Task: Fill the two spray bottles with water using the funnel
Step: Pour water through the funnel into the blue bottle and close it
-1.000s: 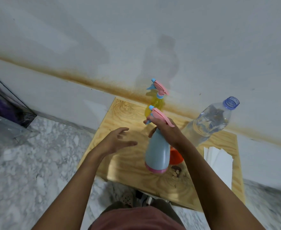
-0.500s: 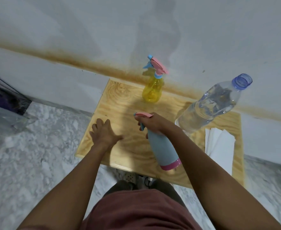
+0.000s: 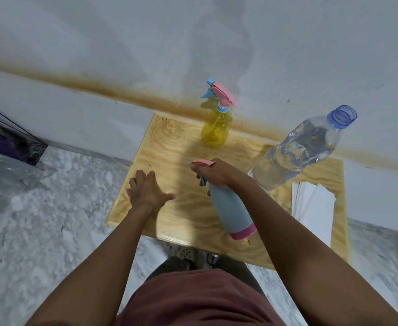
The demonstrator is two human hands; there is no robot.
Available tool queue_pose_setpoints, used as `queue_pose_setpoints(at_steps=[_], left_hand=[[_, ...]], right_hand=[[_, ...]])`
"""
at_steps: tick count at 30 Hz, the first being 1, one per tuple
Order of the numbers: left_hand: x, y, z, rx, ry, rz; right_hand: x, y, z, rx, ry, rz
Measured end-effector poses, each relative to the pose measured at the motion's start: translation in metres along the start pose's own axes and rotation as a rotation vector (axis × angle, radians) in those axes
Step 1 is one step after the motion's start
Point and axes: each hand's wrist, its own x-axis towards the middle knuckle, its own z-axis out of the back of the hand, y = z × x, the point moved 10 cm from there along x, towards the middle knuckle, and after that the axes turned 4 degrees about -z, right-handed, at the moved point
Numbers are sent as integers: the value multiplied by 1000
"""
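Note:
A blue spray bottle (image 3: 230,212) with a pink base stands on the wooden table (image 3: 169,147), and my right hand (image 3: 214,174) grips its pink trigger head from above. My left hand (image 3: 146,191) lies flat on the table to its left, fingers spread, holding nothing. A yellow spray bottle (image 3: 214,129) with a pink and blue head stands at the table's back edge. A clear water bottle (image 3: 296,151), uncapped and partly full, stands at the right. The funnel is hidden from view.
A stack of white paper (image 3: 310,208) lies at the table's right side, behind my right forearm. The white wall (image 3: 193,43) with a brown stain runs behind the table. A clear container (image 3: 2,147) sits on the marble floor at far left.
My left hand has dropped from mid-air onto the table top. My right hand has kept its hold on the blue bottle's head, and the orange funnel seen beside it earlier is hidden now.

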Motion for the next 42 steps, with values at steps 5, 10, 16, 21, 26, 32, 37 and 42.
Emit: queue_pose_setpoints(at_steps=[5, 10, 16, 21, 26, 32, 37, 42], left_hand=[[0, -1, 0, 15, -6, 2], [2, 0, 1, 26, -12, 5], [1, 0, 0, 9, -17, 2], [0, 0, 1, 0, -25, 3], [-1, -1, 3, 7, 6, -6], [-26, -56, 10, -326, 309, -358], [-66, -120, 34, -588, 366, -569], [-59, -132, 72, -714, 95, -616]], right_hand=[[-4, -5, 2, -28, 6, -49], [-8, -4, 2, 29, 16, -25], [-5, 2, 3, 11, -26, 20], [-14, 7, 2, 50, -29, 28], [-21, 16, 4, 46, -21, 80], [-55, 52, 28, 126, -172, 336], [-78, 75, 46, 370, -274, 534], [-88, 98, 56, 354, -388, 657]])
